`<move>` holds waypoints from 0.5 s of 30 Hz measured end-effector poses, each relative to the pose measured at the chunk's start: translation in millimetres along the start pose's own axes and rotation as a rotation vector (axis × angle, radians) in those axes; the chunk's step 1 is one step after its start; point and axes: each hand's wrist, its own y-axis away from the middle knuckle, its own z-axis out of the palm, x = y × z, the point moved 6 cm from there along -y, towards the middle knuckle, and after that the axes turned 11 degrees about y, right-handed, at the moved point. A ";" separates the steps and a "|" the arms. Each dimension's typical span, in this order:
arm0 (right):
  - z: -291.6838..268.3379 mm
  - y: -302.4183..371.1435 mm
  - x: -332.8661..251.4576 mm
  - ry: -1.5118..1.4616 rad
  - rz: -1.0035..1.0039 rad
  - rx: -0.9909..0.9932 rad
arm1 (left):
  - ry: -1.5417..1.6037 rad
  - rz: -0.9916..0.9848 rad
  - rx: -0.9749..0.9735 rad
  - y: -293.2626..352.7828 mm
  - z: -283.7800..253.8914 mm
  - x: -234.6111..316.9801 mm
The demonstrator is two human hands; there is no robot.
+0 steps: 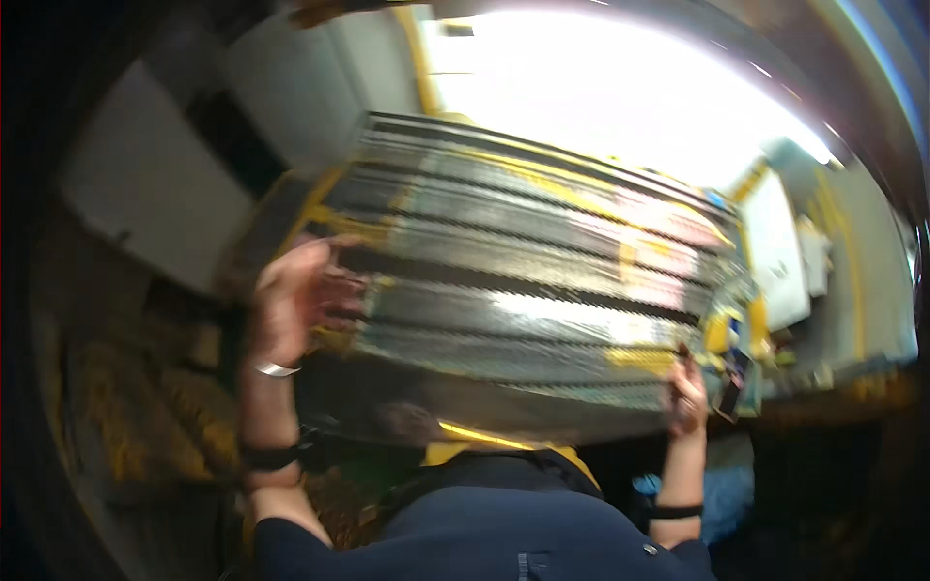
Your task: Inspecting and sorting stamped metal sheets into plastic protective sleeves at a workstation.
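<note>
A wide fisheye on the person's head — the left of a pair — looks steeply down and forward over the dark shirt (pixel 504 533) onto the desk (pixel 523 283), near enough to take in the left hand (pixel 300 295) and right hand (pixel 689 395) at either side, with bright glare (pixel 601 82) across the top

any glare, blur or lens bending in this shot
Head view: a blown-out white area across the top, plus a bright reflection on the slatted bench; head view: left hand, right hand and bench all smeared; head view: fisheye bending, dark toward the rim.
</note>
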 end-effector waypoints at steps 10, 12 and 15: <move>53.7 2.7 -52.8 -0.251 -0.055 -0.074 | 0.218 0.048 -0.040 11.3 -35.1 -19.8; 56.3 5.7 -57.5 -0.258 -0.038 -0.046 | 0.213 0.061 -0.124 18.1 -12.8 -22.6; 55.9 7.0 -56.6 -0.243 -0.006 -0.055 | 0.133 0.101 -0.178 26.6 8.6 -28.2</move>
